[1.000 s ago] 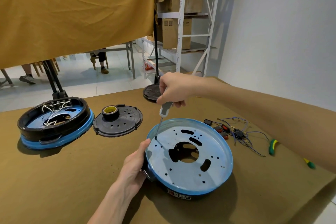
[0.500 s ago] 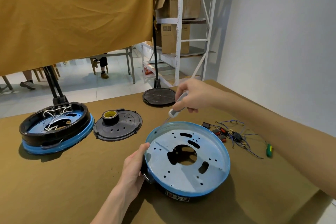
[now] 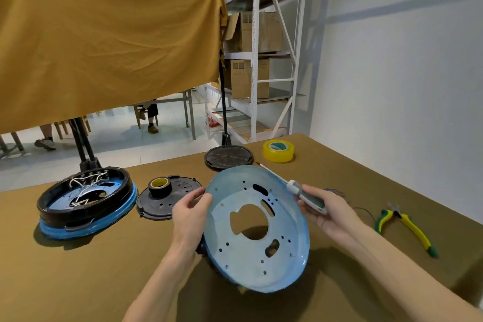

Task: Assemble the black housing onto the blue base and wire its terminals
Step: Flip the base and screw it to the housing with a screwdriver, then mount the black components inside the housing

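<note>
Tilting the blue base (image 3: pixel 257 230) up off the table (image 3: pixel 78 282), the left hand (image 3: pixel 190 213) is gripping its near-left rim while the right hand (image 3: pixel 322 208), at its far-right rim, is curling around a screwdriver (image 3: pixel 303 192), apparently mid-fastening, next needing a screw hole lined up.

**Around the brown work table**

A roll of yellow tape (image 3: pixel 278 150) sits near the table's (image 3: pixel 78 282) far edge, beside a round black stand foot (image 3: pixel 229 157). Green-and-yellow pliers (image 3: pixel 403 227) lie at the right. A mustard cloth (image 3: pixel 104 42) hangs behind, and white shelving (image 3: pixel 254 60) holds cardboard boxes (image 3: pixel 249 78).
</note>
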`<control>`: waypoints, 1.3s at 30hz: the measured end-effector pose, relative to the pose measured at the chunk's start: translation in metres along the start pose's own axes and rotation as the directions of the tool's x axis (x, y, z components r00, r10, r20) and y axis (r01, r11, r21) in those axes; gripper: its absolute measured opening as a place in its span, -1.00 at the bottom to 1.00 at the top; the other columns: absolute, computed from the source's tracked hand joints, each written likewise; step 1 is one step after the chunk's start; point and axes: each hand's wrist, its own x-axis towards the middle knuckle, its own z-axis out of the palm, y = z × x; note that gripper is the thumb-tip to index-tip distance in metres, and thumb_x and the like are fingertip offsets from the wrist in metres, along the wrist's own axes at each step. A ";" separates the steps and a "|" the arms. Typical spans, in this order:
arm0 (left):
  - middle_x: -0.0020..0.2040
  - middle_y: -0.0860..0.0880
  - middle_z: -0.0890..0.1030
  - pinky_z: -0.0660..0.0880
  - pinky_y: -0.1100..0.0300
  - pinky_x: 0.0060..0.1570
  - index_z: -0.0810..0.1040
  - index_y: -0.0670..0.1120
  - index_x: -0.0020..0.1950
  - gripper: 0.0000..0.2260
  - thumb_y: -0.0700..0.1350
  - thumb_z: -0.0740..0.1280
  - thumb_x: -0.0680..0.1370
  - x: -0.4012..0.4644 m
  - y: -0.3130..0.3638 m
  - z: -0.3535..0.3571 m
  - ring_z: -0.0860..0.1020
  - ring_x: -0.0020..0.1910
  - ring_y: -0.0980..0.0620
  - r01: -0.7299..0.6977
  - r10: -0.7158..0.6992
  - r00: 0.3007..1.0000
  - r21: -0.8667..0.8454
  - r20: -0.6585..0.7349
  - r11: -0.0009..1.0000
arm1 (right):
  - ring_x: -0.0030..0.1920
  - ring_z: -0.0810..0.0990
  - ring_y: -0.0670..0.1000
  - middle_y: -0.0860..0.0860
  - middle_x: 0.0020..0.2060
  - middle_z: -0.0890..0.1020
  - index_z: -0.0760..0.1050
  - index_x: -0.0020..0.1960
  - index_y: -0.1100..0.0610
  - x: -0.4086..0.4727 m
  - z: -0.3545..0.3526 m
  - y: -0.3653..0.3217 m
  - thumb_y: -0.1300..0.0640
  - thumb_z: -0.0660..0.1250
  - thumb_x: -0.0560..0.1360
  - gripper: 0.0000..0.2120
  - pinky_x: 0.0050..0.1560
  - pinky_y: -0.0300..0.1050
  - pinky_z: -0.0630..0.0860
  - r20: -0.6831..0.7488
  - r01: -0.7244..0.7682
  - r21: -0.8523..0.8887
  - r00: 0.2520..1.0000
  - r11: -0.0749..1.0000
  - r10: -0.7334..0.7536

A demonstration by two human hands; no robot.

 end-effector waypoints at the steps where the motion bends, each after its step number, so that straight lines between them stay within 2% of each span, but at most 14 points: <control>1: 0.14 0.00 0.68 0.61 0.19 -0.14 0.58 -0.07 0.37 -0.64 -0.11 0.42 0.57 0.000 0.008 0.000 0.66 0.06 0.05 -0.087 0.088 0.996 0.032 -0.019 0.996 | -0.23 0.71 0.06 0.25 -0.04 0.73 0.71 0.03 0.34 0.000 0.001 0.000 0.23 0.50 0.48 -0.81 -0.23 -0.10 0.68 0.033 -0.006 0.029 0.999 1.000 0.005; 5: 0.18 0.28 0.60 0.57 0.39 0.07 0.50 0.11 0.40 -0.43 -0.01 0.45 0.37 -0.011 0.028 0.003 0.56 0.19 0.34 -0.499 0.504 0.862 0.279 0.057 0.821 | -0.25 0.68 0.11 0.26 -0.14 0.67 0.50 0.18 0.41 -0.004 0.013 0.000 0.30 0.35 0.53 -0.73 -0.25 -0.04 0.66 0.096 -0.018 0.098 0.995 0.995 0.009; 9: 0.41 0.07 0.54 0.52 0.09 0.36 0.41 -0.01 0.52 -0.30 -0.15 0.56 0.40 -0.016 0.024 0.008 0.50 0.39 0.13 -0.724 0.694 0.675 0.402 0.249 0.561 | -0.33 0.53 0.12 0.22 -0.23 0.55 0.41 0.16 0.35 -0.009 0.021 0.008 0.30 0.15 0.53 -0.77 -0.24 0.00 0.52 0.124 -0.094 0.085 0.989 0.992 0.083; 14: 0.56 -0.03 0.37 0.45 0.07 0.40 0.24 -0.05 0.60 -0.16 -0.08 0.58 0.41 -0.022 -0.003 0.023 0.43 0.43 0.03 -0.886 0.648 0.415 0.447 0.638 0.128 | -0.36 0.49 0.04 0.13 -0.23 0.54 0.49 0.25 0.26 -0.010 0.014 0.015 -0.07 0.22 0.64 -0.58 -0.34 -0.09 0.48 0.194 -0.183 0.053 0.966 0.982 0.169; 17: 0.53 0.01 0.40 0.37 0.15 0.44 0.22 -0.02 0.61 -0.16 0.08 0.55 0.44 -0.019 -0.018 0.024 0.42 0.42 0.06 -0.900 0.625 0.372 0.432 0.686 0.060 | -0.39 0.49 0.02 0.09 -0.25 0.52 0.52 0.19 0.22 -0.008 0.002 0.021 -0.19 0.33 0.58 -0.53 -0.40 -0.13 0.51 0.103 -0.166 -0.049 0.980 0.985 0.170; 20: 0.53 0.08 0.39 0.28 0.14 0.47 0.19 0.01 0.63 -0.12 0.32 0.44 0.43 -0.020 -0.035 0.027 0.37 0.45 0.11 -0.894 0.590 0.360 0.449 0.723 -0.006 | -0.39 0.52 0.01 0.07 -0.29 0.58 0.57 0.23 0.14 -0.007 -0.007 0.033 -0.16 0.47 0.51 -0.54 -0.40 -0.11 0.53 0.033 -0.143 -0.212 0.988 0.967 0.153; 23: 0.46 0.12 0.47 0.23 0.17 0.46 0.28 0.03 0.58 -0.13 0.45 0.36 0.40 -0.025 -0.053 0.029 0.38 0.42 0.16 -0.879 0.558 0.393 0.477 0.731 -0.005 | -0.40 0.54 0.01 0.10 -0.26 0.59 0.59 0.23 0.19 -0.005 -0.014 0.042 -0.14 0.55 0.44 -0.48 -0.42 -0.13 0.52 -0.001 -0.176 -0.317 0.983 0.932 0.185; 26: 0.36 0.17 0.57 0.29 0.21 0.41 0.37 0.09 0.51 -0.26 0.36 0.42 0.41 -0.030 -0.071 0.024 0.44 0.35 0.21 -0.868 0.548 0.431 0.495 0.717 0.034 | -0.38 0.55 0.01 0.10 -0.25 0.58 0.58 0.20 0.26 -0.002 -0.020 0.050 -0.10 0.55 0.46 -0.49 -0.42 -0.14 0.52 0.005 -0.228 -0.347 0.970 0.910 0.245; 29: 0.30 0.19 0.60 0.44 0.21 0.37 0.49 0.09 0.44 -0.43 0.24 0.45 0.48 -0.031 -0.084 0.018 0.50 0.29 0.22 -0.863 0.571 0.448 0.499 0.688 0.075 | -0.41 0.54 0.01 0.10 -0.28 0.57 0.55 0.19 0.28 0.001 -0.019 0.055 0.00 0.48 0.54 -0.60 -0.44 -0.14 0.49 -0.025 -0.236 -0.403 0.969 0.884 0.247; 32: 0.26 0.18 0.62 0.44 0.21 0.35 0.53 0.10 0.43 -0.53 0.14 0.43 0.53 -0.030 -0.088 0.018 0.51 0.26 0.20 -0.862 0.611 0.454 0.492 0.649 0.118 | -0.45 0.53 0.00 0.12 -0.29 0.54 0.49 0.19 0.30 0.004 -0.012 0.055 0.17 0.35 0.61 -0.76 -0.46 -0.15 0.47 -0.052 -0.205 -0.520 0.977 0.829 0.209; 34: 0.25 0.18 0.62 0.45 0.16 0.35 0.54 0.11 0.41 -0.56 0.13 0.42 0.54 -0.029 -0.089 0.018 0.52 0.25 0.19 -0.858 0.627 0.459 0.498 0.629 0.128 | -0.44 0.54 -0.01 0.15 -0.24 0.55 0.45 0.20 0.27 0.004 -0.009 0.055 0.26 0.23 0.64 -0.83 -0.44 -0.15 0.48 -0.043 -0.118 -0.692 0.992 0.713 0.123; 36: 0.24 0.18 0.63 0.47 0.11 0.35 0.57 0.11 0.38 -0.59 0.14 0.39 0.55 -0.029 -0.092 0.017 0.51 0.26 0.18 -0.849 0.640 0.475 0.506 0.604 0.152 | -0.36 0.58 0.00 0.17 -0.12 0.61 0.41 0.23 0.18 0.005 -0.012 0.057 0.25 0.19 0.63 -0.81 -0.40 -0.15 0.52 -0.024 -0.007 -0.878 0.999 0.478 -0.030; 38: 0.25 0.19 0.63 0.42 0.07 0.38 0.60 0.10 0.36 -0.60 0.18 0.37 0.56 -0.029 -0.097 0.016 0.50 0.30 0.17 -0.826 0.659 0.526 0.508 0.538 0.244 | -0.19 0.61 0.04 0.16 0.03 0.62 0.46 0.28 0.22 0.006 -0.020 0.061 0.23 0.23 0.60 -0.74 -0.20 -0.06 0.62 0.005 0.044 -0.977 0.984 0.210 -0.180; 39: 0.26 0.19 0.62 0.37 0.07 0.40 0.62 0.08 0.34 -0.61 0.19 0.36 0.56 -0.028 -0.099 0.015 0.49 0.33 0.16 -0.810 0.668 0.558 0.498 0.493 0.310 | -0.11 0.61 0.05 0.13 0.06 0.61 0.49 0.29 0.21 0.007 -0.024 0.063 0.22 0.26 0.59 -0.73 -0.06 0.00 0.64 0.016 0.049 -0.990 0.972 0.134 -0.233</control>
